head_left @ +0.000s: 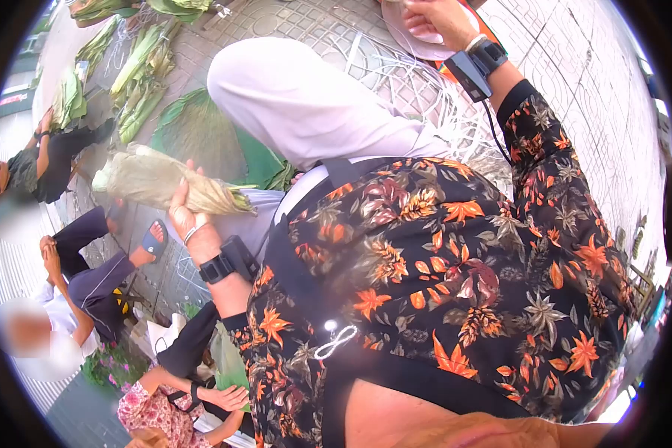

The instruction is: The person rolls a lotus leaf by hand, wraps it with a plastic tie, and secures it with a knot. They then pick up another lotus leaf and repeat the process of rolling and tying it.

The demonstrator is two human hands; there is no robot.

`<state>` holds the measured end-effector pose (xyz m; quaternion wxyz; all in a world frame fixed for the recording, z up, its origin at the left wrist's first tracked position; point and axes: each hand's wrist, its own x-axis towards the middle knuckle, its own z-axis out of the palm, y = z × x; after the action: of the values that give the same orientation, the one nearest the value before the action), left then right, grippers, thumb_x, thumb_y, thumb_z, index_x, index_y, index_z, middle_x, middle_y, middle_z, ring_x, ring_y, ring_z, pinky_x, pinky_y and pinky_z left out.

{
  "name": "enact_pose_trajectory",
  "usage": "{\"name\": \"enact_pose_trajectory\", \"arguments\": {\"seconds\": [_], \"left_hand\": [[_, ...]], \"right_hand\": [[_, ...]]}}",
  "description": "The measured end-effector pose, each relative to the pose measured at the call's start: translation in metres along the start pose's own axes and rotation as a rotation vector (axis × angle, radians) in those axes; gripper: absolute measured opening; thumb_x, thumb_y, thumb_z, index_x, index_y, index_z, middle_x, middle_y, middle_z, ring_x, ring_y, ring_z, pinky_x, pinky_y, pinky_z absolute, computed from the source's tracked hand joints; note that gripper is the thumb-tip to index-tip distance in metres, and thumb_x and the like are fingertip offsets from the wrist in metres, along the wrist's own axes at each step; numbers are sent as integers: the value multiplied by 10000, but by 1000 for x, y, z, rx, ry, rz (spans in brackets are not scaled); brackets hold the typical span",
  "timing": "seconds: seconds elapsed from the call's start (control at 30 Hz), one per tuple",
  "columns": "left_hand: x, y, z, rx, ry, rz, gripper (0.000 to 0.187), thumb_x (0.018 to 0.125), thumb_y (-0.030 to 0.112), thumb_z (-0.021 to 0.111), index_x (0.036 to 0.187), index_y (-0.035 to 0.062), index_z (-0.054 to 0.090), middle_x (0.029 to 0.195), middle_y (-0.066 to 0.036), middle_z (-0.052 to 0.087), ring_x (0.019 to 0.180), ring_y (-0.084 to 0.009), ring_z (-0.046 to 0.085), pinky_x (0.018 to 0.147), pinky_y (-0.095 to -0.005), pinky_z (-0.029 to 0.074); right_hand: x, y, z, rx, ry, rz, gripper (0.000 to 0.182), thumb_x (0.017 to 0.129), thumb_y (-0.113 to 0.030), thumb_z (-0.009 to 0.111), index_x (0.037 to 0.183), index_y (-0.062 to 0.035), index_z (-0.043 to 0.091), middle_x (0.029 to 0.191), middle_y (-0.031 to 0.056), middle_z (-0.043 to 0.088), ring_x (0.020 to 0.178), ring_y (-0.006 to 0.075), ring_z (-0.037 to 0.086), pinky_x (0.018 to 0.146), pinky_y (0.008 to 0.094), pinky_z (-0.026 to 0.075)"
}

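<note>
My left hand (183, 207) is wrapped round a long bundle of pale, dried leaves (138, 179), rolled lengthwise, with ragged stem ends at its right. Below my bent knee, broad green leaves (201, 131) lie spread out. At the top edge my right hand (434, 21) has its fingers curled; what they hold, if anything, is hard to make out. Under that hand sits a round pale thing with an orange-red edge (467, 6), partly cut off by the frame. Loose white strips of plastic tie (433, 97) lie tangled on the ground beside my leg.
More leaf bundles (143, 78) lie on the patterned paving (299, 22). To the left, a person in dark clothes (48, 160) and a seated person in sandals (89, 291) are close by. Lower left, another person's hand (231, 398) rests near a green leaf (228, 362).
</note>
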<state>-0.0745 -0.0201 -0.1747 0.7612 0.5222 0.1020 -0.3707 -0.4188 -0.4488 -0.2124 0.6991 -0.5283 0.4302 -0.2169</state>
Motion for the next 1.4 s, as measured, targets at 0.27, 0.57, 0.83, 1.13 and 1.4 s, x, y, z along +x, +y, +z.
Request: {"name": "enact_pose_trajectory", "arguments": {"seconds": [0.27, 0.57, 0.83, 1.13, 1.4], "left_hand": [[-9, 7, 9, 37, 88, -94, 518, 876, 30, 502, 1369, 44, 343, 1333, -152, 485, 1150, -304, 503, 941, -479, 440], [-30, 35, -16, 105, 212, -81, 499, 880, 28, 501, 1358, 38, 357, 1307, -162, 509, 1181, -313, 491, 988, -458, 410], [-52, 38, 1, 94, 284, -79, 519, 865, 16, 493, 1359, 15, 337, 1280, -191, 522, 1177, -327, 496, 982, -453, 421], [-70, 43, -3, 114, 295, -131, 513, 834, 43, 507, 1325, 10, 362, 1232, -177, 558, 1100, -315, 542, 886, -449, 486], [-72, 36, 3, 122, 354, -153, 512, 842, 67, 517, 1329, 10, 368, 1222, -158, 566, 1094, -308, 539, 899, -448, 466]], "right_hand": [[-19, 130, -54, -202, 159, 376, 169, 825, -115, 608, 934, 12, 630, 776, 118, 649, 652, 204, 649, 574, 335, 561], [-76, 220, -59, -888, -105, 479, 255, 801, -128, 602, 1001, 27, 634, 820, 119, 662, 594, 190, 670, 482, 298, 546], [-76, 193, -5, -1262, -93, 88, 234, 777, -110, 525, 930, 3, 661, 1081, 212, 608, 1007, 334, 612, 869, 412, 483], [-23, 198, 20, -1485, -274, 233, 254, 803, -74, 527, 1014, 10, 641, 1274, 159, 463, 1061, 364, 574, 862, 437, 488], [-35, 208, 23, -1397, -174, 71, 325, 785, -63, 511, 1099, 5, 564, 1088, 240, 590, 1000, 389, 595, 835, 417, 499]]}}
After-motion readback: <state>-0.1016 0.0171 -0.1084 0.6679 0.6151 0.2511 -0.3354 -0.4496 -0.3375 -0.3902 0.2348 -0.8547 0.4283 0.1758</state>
